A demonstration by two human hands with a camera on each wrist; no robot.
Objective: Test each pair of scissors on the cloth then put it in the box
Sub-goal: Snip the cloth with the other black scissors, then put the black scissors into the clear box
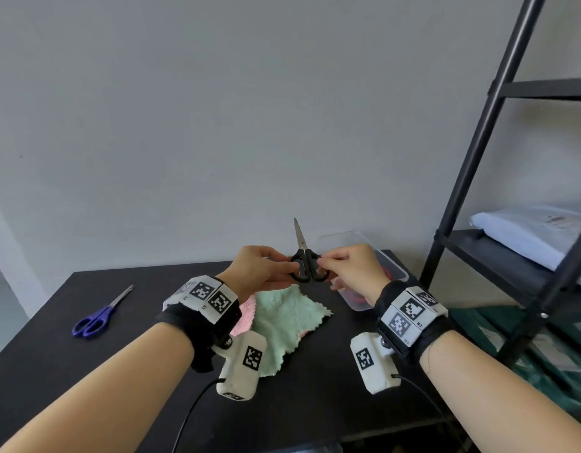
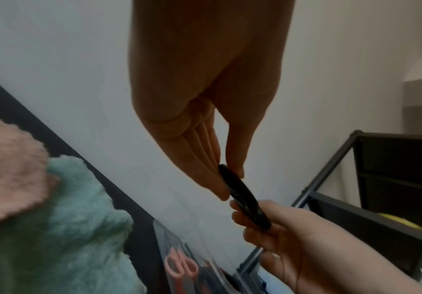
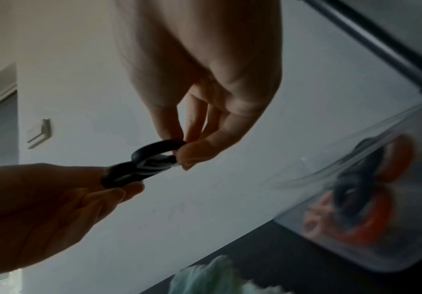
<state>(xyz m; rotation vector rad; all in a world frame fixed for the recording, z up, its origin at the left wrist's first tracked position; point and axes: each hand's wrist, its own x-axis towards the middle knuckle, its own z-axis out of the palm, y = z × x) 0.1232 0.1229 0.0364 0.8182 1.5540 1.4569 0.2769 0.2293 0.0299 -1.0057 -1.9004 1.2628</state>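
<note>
Nearest me, the cloth [image 1: 289, 317] lies flat on the desk [image 1: 315, 380], mint layer over a pink one, directly below both hands, so it is placed ready for the cut test. Above it I hold the black scissors [image 1: 305, 259] in the air w/ both hands: my left hand [image 1: 261, 268] pinches the left handle loop, my right hand [image 1: 351, 268] pinches the right loop, fingers [image 3: 194, 153] clamped on the rim rather than threaded through. Blades are together and point up, away from me. My judgement: a two-hand hold like this serves to pull the loops apart or re-seat the grip before cutting. Blue scissors [image 1: 98, 315] lie at desk left, well apart from the cloth, prob. awaiting their turn. Farther back, right of the cloth, the clear box [image 1: 389, 266] sits open-topped near the wall; inside approx. two pairs show, red/orange handles and a dark pair, count not certain due to blur.
</note>
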